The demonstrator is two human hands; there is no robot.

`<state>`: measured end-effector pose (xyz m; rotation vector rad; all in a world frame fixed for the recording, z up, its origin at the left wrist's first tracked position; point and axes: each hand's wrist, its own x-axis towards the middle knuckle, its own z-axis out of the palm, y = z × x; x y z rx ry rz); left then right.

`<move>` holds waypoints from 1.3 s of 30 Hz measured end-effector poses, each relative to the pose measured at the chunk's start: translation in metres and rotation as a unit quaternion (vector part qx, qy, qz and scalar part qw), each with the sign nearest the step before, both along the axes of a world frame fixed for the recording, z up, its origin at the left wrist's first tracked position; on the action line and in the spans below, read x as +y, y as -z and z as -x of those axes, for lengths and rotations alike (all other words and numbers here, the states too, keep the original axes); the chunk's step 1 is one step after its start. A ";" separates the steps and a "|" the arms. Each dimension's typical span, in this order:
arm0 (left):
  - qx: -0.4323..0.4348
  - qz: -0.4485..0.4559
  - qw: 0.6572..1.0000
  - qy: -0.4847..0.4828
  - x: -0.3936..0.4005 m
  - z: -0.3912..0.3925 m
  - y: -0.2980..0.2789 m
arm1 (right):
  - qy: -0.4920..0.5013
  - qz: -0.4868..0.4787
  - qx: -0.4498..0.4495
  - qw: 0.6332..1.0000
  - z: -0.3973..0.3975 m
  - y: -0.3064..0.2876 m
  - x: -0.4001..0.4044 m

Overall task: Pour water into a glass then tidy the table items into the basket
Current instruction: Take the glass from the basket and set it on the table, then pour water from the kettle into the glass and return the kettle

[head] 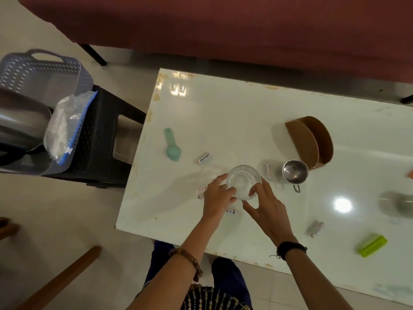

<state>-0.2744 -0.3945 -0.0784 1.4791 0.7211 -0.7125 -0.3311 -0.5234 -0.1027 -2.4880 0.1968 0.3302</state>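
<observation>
A clear glass (243, 181) with water in it stands near the front left of the white table (223, 121). My left hand (218, 195) grips its left side and my right hand (264, 203) grips its right side, fingers curled round the wall. The grey plastic basket (44, 86) sits on a black stool to the left of the table; it holds a metal kettle (20, 126) and a clear plastic bag (62, 126).
On the table lie a teal scoop (172, 145), a white eraser (205, 158), a small steel cup (294, 172), a brown paper bowl (309, 142) on its side, a green clip (372, 245), a small grey object (315, 228) and small labelled tubes (268, 169). A dark red sofa (223, 25) stands behind.
</observation>
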 end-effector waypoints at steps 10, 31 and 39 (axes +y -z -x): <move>0.001 0.046 0.999 0.024 0.016 0.007 -0.002 | 0.138 -0.006 0.000 0.990 0.012 -0.012 0.031; -0.191 -0.148 0.886 -0.395 0.383 -0.033 -0.088 | 0.005 -0.320 -0.046 0.946 -0.120 -0.118 0.384; -0.111 -0.128 0.934 -0.313 0.536 -0.095 -0.058 | -0.145 -0.318 0.041 0.936 -0.193 -0.107 0.526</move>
